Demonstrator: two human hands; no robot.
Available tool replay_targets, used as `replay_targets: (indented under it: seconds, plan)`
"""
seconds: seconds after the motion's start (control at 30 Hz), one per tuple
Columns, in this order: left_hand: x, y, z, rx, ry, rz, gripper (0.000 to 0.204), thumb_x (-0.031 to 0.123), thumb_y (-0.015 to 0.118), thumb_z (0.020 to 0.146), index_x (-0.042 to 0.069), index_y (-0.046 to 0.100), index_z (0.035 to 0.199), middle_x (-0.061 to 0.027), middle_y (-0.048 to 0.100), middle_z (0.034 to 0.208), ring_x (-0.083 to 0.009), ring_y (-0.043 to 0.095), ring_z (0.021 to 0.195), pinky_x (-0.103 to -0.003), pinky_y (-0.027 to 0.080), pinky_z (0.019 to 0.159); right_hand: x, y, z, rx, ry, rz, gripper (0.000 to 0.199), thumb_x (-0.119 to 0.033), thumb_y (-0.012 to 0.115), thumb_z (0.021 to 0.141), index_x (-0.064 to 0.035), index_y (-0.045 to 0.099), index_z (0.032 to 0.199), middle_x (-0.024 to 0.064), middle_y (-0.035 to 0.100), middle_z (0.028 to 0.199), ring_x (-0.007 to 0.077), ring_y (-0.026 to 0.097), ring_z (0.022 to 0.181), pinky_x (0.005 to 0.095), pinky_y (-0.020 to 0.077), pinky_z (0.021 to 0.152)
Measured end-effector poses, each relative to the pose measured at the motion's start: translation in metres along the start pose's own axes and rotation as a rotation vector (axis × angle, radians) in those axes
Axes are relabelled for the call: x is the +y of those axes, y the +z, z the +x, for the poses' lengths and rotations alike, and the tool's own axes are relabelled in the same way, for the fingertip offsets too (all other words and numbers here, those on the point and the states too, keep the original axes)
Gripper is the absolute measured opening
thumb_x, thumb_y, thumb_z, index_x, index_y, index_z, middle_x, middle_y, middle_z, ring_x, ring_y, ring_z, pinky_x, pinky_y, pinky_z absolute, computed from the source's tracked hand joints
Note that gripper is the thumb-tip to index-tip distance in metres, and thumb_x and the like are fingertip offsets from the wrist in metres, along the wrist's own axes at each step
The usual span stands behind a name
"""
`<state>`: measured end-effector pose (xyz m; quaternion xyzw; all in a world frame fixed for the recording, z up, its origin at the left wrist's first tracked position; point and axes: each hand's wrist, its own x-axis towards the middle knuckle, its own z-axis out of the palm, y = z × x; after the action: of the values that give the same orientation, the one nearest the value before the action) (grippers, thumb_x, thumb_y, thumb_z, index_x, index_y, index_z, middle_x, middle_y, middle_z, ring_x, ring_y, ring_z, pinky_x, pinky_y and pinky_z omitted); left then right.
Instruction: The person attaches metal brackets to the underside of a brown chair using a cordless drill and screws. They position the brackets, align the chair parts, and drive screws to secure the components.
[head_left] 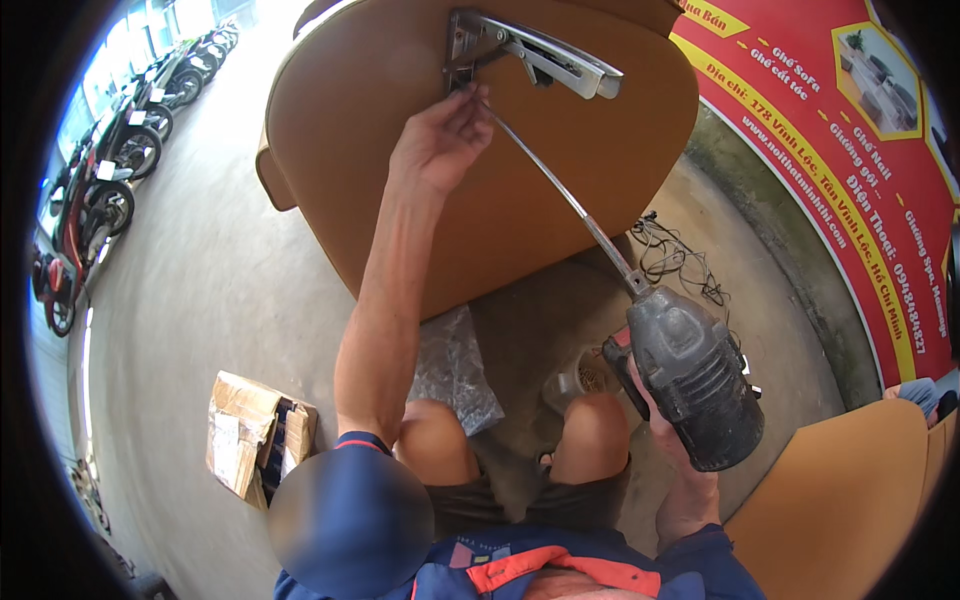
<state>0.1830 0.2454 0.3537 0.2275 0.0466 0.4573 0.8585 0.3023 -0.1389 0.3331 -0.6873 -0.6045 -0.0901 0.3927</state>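
A tan upholstered chair (380,130) lies tipped in front of me, its underside facing me. A grey metal bracket (545,55) is fixed at its top. My left hand (440,140) reaches up to the bracket's lower end, fingers pinched at the tip of a long driver bit (560,185). My right hand (665,440) grips a dark grey power drill (695,375) that carries that bit, angled up toward the bracket. I am crouched, both knees showing below.
A clear plastic bag of small parts (455,365) lies on the concrete floor between chair and knees. An open cardboard box (255,435) sits at lower left. Black cable (680,265) trails by the wall, another tan seat part (840,500) at lower right, parked motorbikes (110,170) far left.
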Motion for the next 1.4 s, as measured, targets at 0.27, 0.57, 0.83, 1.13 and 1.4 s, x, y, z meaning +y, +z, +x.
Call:
replay_targets:
  seconds: [0.27,0.57,0.83,1.13,1.4]
  plan:
    - [-0.002,0.004,-0.004,0.022,-0.036,-0.036,0.022,0.005,0.062,0.101,-0.006,0.060,0.120,-0.0187,0.065,0.117,-0.0249,0.062,0.100,-0.035,0.050,0.076,0.006,-0.004,0.008,-0.011,0.057,0.145,0.025,-0.009,0.086,0.076,-0.0008,0.071,0.094,0.0008,0.072,0.084,0.0119,0.068,0.074,0.0284,0.0541,0.069]
    - [-0.016,0.015,-0.057,-0.273,-0.215,0.373,0.024,0.009,0.063,0.102,-0.002,0.064,0.123,-0.0119,0.070,0.112,-0.0205,0.067,0.096,-0.033,0.054,0.075,0.064,-0.075,-0.082,-0.065,0.503,0.096,0.034,-0.019,0.079,0.089,-0.0105,0.071,0.120,0.0072,0.071,0.122,0.0221,0.066,0.116,0.0389,0.0487,0.105]
    - [-0.102,-0.082,-0.093,-0.594,-0.711,1.330,0.034,0.017,0.073,0.094,0.001,0.070,0.125,-0.0080,0.074,0.113,-0.0160,0.071,0.094,-0.031,0.057,0.080,0.109,-0.084,-0.198,0.463,0.854,0.258,0.023,-0.016,0.078,0.091,-0.0081,0.070,0.111,-0.0050,0.058,0.079,0.0071,0.054,0.067,0.0254,0.0422,0.062]
    - [-0.259,-0.107,-0.103,-1.231,-0.325,1.828,0.044,0.020,0.086,0.079,0.006,0.072,0.118,-0.0191,0.067,0.116,-0.0374,0.065,0.111,-0.047,0.054,0.095,0.270,-0.009,-0.269,0.880,1.075,0.617,0.022,-0.024,0.071,0.100,-0.0117,0.068,0.118,-0.0088,0.047,0.073,0.0025,0.042,0.062,0.0224,0.0351,0.056]
    - [-0.340,-0.124,-0.115,-1.009,-0.223,2.259,0.034,0.014,0.081,0.078,0.001,0.063,0.104,-0.0186,0.058,0.114,-0.0384,0.063,0.107,-0.049,0.059,0.085,0.415,0.023,-0.274,0.847,1.036,0.537,0.028,-0.020,0.070,0.100,-0.0046,0.066,0.123,-0.0032,0.060,0.086,0.0065,0.053,0.070,0.0256,0.0469,0.067]
